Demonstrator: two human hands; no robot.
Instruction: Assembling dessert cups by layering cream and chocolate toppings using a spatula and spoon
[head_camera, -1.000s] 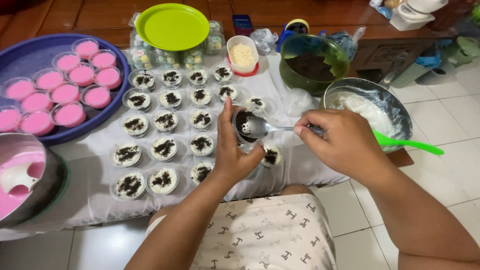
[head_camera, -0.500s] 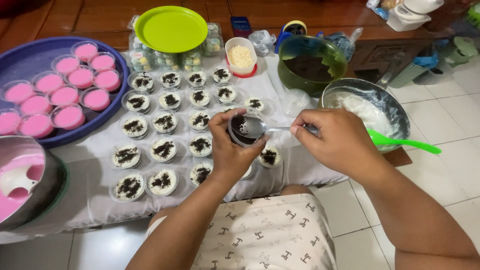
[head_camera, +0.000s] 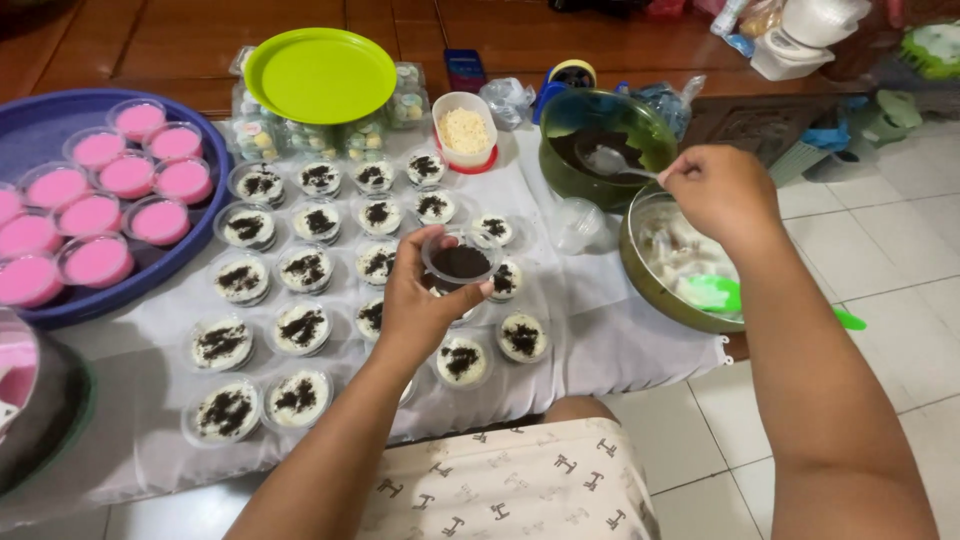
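Left hand (head_camera: 415, 310) grip on cup (head_camera: 460, 258), right hand (head_camera: 722, 192) spoon (head_camera: 612, 163) over green bowl (head_camera: 560, 170)

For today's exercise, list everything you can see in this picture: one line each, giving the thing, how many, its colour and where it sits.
Held cup: one, clear with dark crumbs, in left hand.
Topped cups: about twenty, white with dark crumbs, in rows on white cloth.
Pink cups: about ten, on blue tray, left.
Green plate: one, lime, top centre on clear packs.
Small tub: one, pale crumbs, red base.
Green bowl: one, dark crumbs inside.
Metal bowl: one, white cream, green spatula in it.
Spoon: one, metal, over green bowl.
Left hand: holds cup.
Right hand: holds spoon.
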